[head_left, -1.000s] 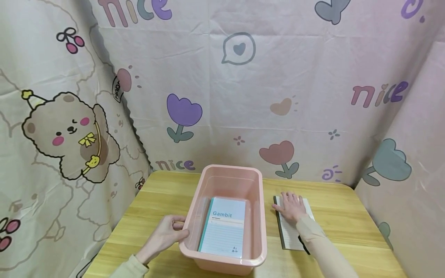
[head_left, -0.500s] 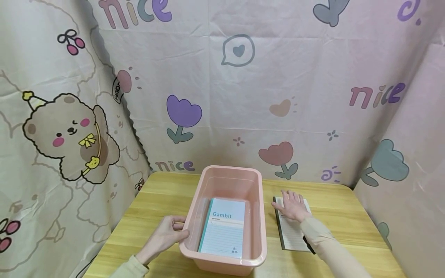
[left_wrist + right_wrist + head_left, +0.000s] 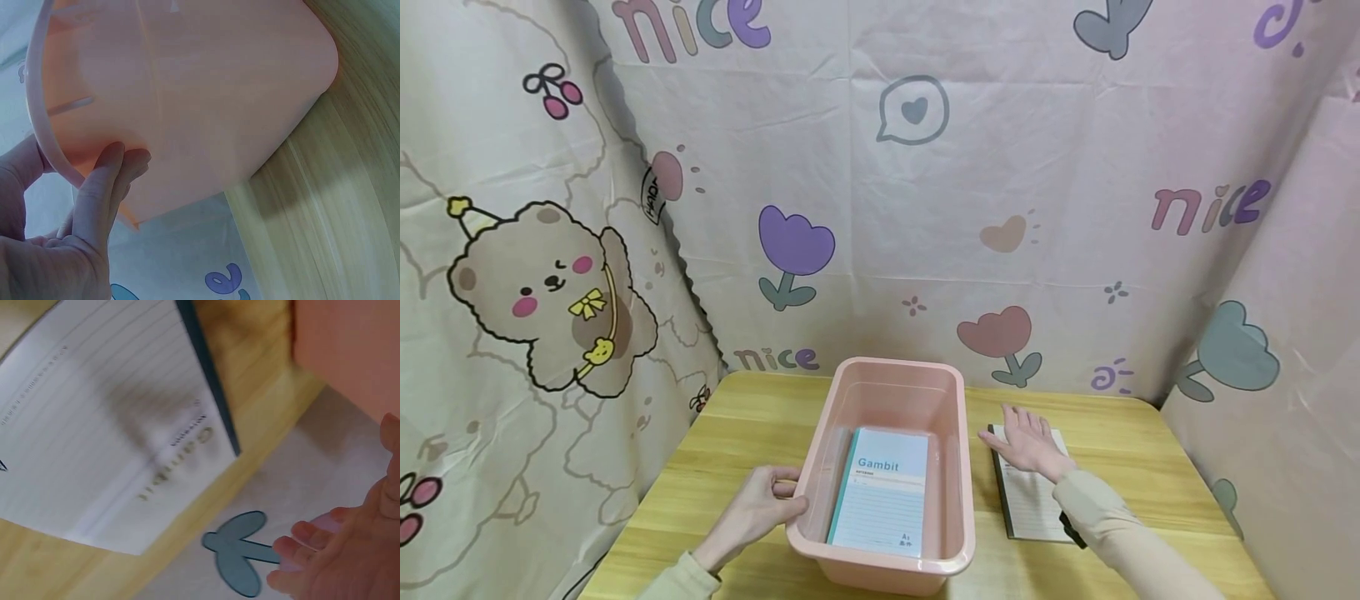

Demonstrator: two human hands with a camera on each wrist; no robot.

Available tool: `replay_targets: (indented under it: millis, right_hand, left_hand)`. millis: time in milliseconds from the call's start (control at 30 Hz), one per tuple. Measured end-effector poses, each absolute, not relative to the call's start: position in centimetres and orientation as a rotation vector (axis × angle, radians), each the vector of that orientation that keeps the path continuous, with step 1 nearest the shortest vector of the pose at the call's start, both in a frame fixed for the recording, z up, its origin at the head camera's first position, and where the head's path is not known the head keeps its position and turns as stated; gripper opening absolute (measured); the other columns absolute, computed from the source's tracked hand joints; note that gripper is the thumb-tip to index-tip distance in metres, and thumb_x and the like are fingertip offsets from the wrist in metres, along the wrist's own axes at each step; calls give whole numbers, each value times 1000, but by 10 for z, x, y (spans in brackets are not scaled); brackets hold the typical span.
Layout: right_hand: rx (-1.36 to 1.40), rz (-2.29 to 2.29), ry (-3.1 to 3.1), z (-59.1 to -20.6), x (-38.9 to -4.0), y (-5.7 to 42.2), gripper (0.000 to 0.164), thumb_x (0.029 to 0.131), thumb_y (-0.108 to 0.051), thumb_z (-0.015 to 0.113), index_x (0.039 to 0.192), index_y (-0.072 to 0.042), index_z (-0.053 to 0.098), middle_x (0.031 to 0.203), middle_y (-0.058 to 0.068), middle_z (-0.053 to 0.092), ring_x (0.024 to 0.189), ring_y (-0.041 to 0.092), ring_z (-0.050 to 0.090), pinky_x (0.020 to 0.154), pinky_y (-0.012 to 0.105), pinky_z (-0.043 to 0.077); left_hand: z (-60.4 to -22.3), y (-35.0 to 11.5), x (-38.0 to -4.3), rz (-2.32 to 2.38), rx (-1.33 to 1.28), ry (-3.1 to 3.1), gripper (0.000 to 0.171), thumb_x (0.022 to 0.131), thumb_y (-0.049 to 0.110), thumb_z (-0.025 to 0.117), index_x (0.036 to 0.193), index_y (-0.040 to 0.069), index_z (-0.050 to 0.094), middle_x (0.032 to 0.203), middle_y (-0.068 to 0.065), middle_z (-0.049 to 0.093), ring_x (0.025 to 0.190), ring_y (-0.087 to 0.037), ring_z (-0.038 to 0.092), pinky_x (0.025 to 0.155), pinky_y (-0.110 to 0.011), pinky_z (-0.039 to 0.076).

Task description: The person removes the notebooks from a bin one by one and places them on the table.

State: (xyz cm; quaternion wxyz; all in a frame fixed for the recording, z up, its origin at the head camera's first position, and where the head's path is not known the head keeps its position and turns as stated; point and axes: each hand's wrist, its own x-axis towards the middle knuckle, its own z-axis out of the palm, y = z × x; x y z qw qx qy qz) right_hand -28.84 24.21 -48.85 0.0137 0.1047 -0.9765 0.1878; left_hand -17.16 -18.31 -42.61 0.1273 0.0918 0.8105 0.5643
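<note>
My left hand [image 3: 758, 502] grips the left rim of a pink plastic bin [image 3: 968, 500]; in the left wrist view its fingers [image 3: 103, 181] press the outer wall while the thumb lies over the rim. Inside the bin a notebook [image 3: 883, 500] with a teal spine and "Gambit" on its cover lies flat. To the right of the bin, a second Gambit notebook [image 3: 1026, 508] with a dark spine lies on the table. My right hand [image 3: 1030, 442] hovers above its far end, fingers spread and holding nothing. The right wrist view shows a gap between that hand and the notebook [image 3: 112, 425].
A light wooden table [image 3: 1120, 475] carries everything. Behind it and on both sides hangs a printed curtain [image 3: 917, 208] with flowers, hearts and a bear. A black wrist strap [image 3: 1072, 530] shows under my right forearm.
My right hand has lifted off the dark-spined notebook and turned its palm more sideways. The notebook stays where it was. My left hand and the bin have not visibly moved.
</note>
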Motion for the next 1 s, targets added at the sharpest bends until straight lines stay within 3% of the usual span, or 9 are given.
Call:
replay_targets:
  millis: [167, 567, 1000]
  right_hand:
    - [349, 530, -3042, -473, -283, 239, 90, 98, -62, 43, 149, 11, 32, 143, 41, 42, 136, 59, 37, 113, 73, 24]
    - [406, 513, -3075, -412, -270, 220, 86, 101, -57, 41, 154, 7, 24, 153, 37, 34, 143, 56, 28, 116, 74, 20]
    - [533, 369, -3145, -357, -264, 163, 86, 99, -60, 44, 156, 2, 26, 155, 27, 38, 144, 47, 34, 117, 69, 26]
  left_hand:
    - [-427, -183, -172, 1650, 279, 2353, 53, 83, -1, 59, 127, -28, 47, 109, -39, 69, 94, -38, 74, 77, -35, 64]
    - [-425, -184, -172, 1644, 293, 2345, 53, 84, 0, 61, 128, -27, 48, 109, -38, 69, 94, -36, 74, 76, -33, 63]
    - [-423, -183, -171, 1638, 285, 2344, 54, 84, 1, 63, 128, -27, 48, 109, -39, 69, 96, -39, 73, 74, -31, 63]
